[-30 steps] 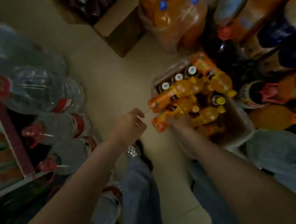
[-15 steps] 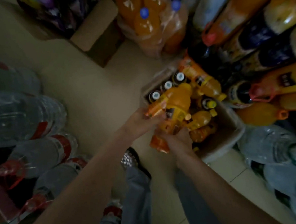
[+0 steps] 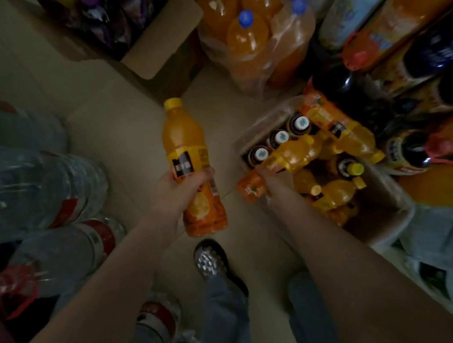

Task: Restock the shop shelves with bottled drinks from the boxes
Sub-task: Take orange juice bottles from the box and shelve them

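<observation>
The left hand (image 3: pixel 179 192) reaches forward from the lower left on a bare forearm, fingers and thumb wrapped round the middle of an orange juice bottle (image 3: pixel 192 172), over its dark label. That bottle is held clear above the floor (image 3: pixel 122 131), between the water jugs and the box. Its long axis runs almost straight away from the person, the yellow cap (image 3: pixel 173 103) at the far end and the base nearest the wrist, tilted a little so that the base lies to the right of the cap.

The right hand (image 3: pixel 272 185) comes in from the lower right, its forearm crossing the near left corner of the open box (image 3: pixel 385 228). Its fingers curl on a second bottle (image 3: pixel 282 163) that lies on its side across the box's left edge. This one's long axis runs left to right, rising slightly to the right; its orange base pokes out past the box towards the left hand, and the neck end points into the box. How far the fingers close round it cannot be seen, since the bottle hides them.

The box sits on the floor at the right, against a wall of big orange and dark drink bottles (image 3: pixel 415 50). Inside, three dark bottles (image 3: pixel 279 138) with pale caps stand along the far left edge, and more orange bottles lie jumbled over the rest.

Large water jugs (image 3: pixel 36 187) with red labels lie along the left. A shrink-wrapped pack (image 3: pixel 256 35) of orange bottles with blue caps stands at the far side, beside another open carton (image 3: pixel 163 47). A patterned shoe (image 3: pixel 210 261) and grey trouser legs show below.
</observation>
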`<state>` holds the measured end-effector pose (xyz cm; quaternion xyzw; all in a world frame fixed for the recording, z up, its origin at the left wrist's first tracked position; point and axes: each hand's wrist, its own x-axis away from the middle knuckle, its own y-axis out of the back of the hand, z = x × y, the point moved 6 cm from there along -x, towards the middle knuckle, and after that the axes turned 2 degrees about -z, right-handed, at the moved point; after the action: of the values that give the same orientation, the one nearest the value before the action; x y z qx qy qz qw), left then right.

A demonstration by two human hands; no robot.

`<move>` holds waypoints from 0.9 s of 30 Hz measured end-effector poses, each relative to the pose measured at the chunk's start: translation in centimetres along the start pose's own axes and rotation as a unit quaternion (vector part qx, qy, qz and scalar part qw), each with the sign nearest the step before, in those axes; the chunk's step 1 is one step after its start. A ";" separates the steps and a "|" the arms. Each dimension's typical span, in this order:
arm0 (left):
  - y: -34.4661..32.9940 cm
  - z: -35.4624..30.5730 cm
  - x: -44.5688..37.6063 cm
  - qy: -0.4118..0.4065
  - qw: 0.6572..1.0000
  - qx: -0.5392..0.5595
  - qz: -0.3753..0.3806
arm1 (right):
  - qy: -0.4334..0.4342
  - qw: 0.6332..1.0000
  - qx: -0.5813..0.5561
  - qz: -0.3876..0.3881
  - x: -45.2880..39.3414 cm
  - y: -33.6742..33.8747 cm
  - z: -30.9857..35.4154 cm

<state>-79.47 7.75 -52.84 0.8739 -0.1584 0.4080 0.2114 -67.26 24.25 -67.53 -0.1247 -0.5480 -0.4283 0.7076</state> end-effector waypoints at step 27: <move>17.0 -61.1 38.4 -0.549 0.832 -0.074 0.036 | 0.649 0.761 -0.029 0.010 70.5 20.3 56.0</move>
<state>-102.84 19.59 16.51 0.9294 -0.3097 -0.1447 0.1389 -87.38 39.55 21.28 0.1571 0.0557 -0.4151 0.8944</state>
